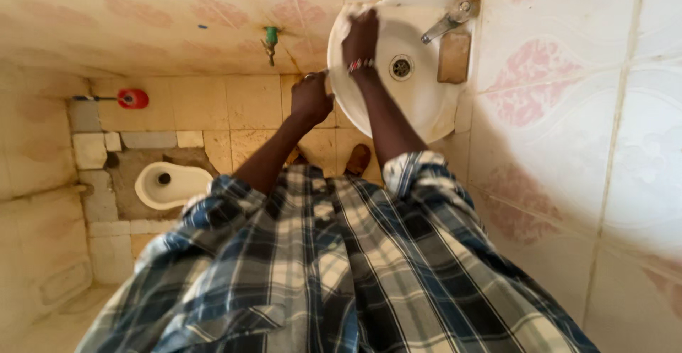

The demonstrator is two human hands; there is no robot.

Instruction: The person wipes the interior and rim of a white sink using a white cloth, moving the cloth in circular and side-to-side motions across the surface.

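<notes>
Far to the left of both hands, a red-headed brush (132, 98) lies on the floor tiles by the wall, and nearer the person a white squat toilet pan (168, 184) is set into the floor. Between that and the hands, a green wall tap (270, 40) juts from the tiled wall, just left of the left hand.

The left hand (310, 99) is curled, its fingers closed over the near-left rim of the white washbasin (419, 101), gripping the edge. The right hand (361, 38), with a beaded band at the wrist, lies further forward, inside the bowl against its far-left wall; it seems pressed onto a pale cloth (346, 19), though the grip itself cannot be made out. The drain (401, 67) sits just right of that wrist, so the right hand is the nearer one. Further right stand the chrome faucet (445, 23) and a brownish block (454, 57) on the ledge.
</notes>
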